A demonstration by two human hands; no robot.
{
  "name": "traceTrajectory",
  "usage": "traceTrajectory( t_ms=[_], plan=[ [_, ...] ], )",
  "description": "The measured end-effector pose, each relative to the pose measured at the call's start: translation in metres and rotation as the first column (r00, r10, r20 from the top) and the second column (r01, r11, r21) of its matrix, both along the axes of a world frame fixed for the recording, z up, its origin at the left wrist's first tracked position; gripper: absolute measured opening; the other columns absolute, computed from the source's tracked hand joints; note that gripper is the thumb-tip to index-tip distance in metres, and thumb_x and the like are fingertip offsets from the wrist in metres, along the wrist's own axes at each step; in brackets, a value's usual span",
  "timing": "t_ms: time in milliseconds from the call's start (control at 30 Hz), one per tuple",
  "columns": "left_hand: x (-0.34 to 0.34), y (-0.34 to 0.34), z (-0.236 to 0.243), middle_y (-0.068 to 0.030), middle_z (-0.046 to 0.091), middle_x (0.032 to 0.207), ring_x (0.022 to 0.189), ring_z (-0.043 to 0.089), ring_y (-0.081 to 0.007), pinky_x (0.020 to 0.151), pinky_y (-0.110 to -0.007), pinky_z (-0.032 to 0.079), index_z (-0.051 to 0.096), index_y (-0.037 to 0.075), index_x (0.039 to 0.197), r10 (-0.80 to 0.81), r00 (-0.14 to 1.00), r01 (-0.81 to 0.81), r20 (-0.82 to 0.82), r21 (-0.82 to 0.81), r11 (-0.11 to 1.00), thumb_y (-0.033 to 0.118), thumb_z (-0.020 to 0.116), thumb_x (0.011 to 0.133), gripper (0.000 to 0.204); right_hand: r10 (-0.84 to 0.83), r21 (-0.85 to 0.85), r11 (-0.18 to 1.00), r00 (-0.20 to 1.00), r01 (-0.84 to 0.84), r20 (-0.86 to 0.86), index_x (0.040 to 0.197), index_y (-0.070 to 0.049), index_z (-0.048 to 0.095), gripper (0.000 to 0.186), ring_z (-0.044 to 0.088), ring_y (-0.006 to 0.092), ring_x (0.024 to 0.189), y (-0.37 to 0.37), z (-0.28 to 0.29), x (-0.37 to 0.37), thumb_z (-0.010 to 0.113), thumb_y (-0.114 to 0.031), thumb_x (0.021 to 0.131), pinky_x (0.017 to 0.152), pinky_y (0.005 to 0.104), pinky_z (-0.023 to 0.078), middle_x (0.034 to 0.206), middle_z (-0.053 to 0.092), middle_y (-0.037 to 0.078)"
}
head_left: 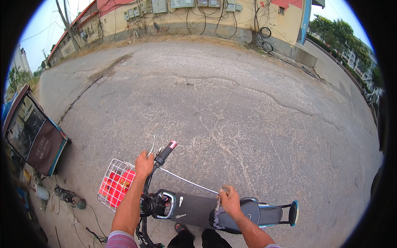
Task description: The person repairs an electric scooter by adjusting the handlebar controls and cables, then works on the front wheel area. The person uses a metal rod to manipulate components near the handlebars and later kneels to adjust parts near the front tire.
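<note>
An electric scooter stands sideways before me, its front to the left and its dark seat [271, 215] to the right. My left hand [144, 164] is closed at the inner end of a silver brake lever [154, 142], beside the black handlebar grip [165, 153]. A thin pale cable [188, 181] runs taut from the handlebar to my right hand [230, 201], whose fingers pinch its end above the seat's front. A short piece below those fingers is too small to make out. The white wire basket [112, 162] holds a red bundle.
At the left stands a brown-covered vehicle cab [45, 149] with a window. Near it are a white bucket [41, 191], a greasy motor-like machine [68, 196] and loose hoses on the ground. Cracked pavement [231, 111] stretches to a wall [240, 25] with meter boxes and hanging cables.
</note>
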State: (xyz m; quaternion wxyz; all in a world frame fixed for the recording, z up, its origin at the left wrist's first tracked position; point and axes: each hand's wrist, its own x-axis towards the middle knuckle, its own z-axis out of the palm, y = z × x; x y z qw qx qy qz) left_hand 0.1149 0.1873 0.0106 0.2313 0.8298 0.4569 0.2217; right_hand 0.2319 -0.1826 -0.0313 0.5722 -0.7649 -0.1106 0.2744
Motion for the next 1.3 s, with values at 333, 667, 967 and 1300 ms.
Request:
traceTrajectory(
  t_ms=[333, 667, 967, 1300],
  plan=[
    [0.001, 0.002, -0.003, -0.0306, 0.066, 0.095, 0.093, 0.063, -0.0485, 0.084, -0.052, 0.048, 0.065, -0.004, 0.103, -0.009, 1.0, 0.009, -0.004, -0.028, 1.0, 0.032, 0.058, 0.087, 0.04, 0.255, 0.121, 0.957, 0.963, -0.264, 0.082, 0.119, 0.004, 0.061, 0.036, 0.066, 0.0175, 0.072, -0.027, 0.001, -0.001, 0.056, -0.026, 0.099, 0.068, 0.0301, 0.053, 0.082, 0.069, 0.011],
    [-0.003, 0.004, -0.004, -0.0305, 0.066, 0.097, 0.096, 0.063, -0.0478, 0.085, -0.052, 0.048, 0.065, -0.003, 0.106, 0.009, 1.0, -0.009, -0.023, 0.002, 1.0, 0.033, 0.058, 0.088, 0.041, 0.32, -0.131, 0.943, 0.943, -0.306, 0.095, 0.09, 0.002, 0.068, 0.049, 0.057, 0.0146, 0.058, -0.013, 0.001, 0.015, 0.052, -0.043, 0.1, 0.055, 0.0311, 0.045, 0.065, 0.059, 0.004],
    [0.001, 0.001, -0.005, -0.0301, 0.066, 0.1, 0.098, 0.063, -0.047, 0.085, -0.05, 0.048, 0.065, -0.003, 0.108, 0.015, 0.999, -0.018, -0.043, -0.064, 0.998, 0.033, 0.059, 0.089, 0.042, 0.197, 0.032, 0.974, 0.772, -0.223, -0.604, 0.096, 0.004, 0.067, 0.05, 0.057, 0.0156, 0.053, -0.009, -0.012, 0.02, 0.049, -0.042, 0.101, 0.049, 0.031, 0.045, 0.068, 0.058, 0.005],
    [0.0, 0.0, 0.0, -0.0317, 0.063, 0.09, 0.088, 0.061, -0.0494, 0.077, -0.053, 0.045, 0.06, -0.006, 0.087, -0.019, 1.0, 0.019, 0.007, 0.001, 1.0, 0.029, 0.06, 0.087, 0.035, 0.188, -0.168, 0.974, 0.958, -0.153, 0.216, 0.129, 0.003, 0.051, 0.046, 0.067, 0.0279, 0.075, -0.011, 0.022, -0.004, 0.061, -0.022, 0.092, 0.065, 0.0379, 0.053, 0.082, 0.067, 0.016]
  ],
)
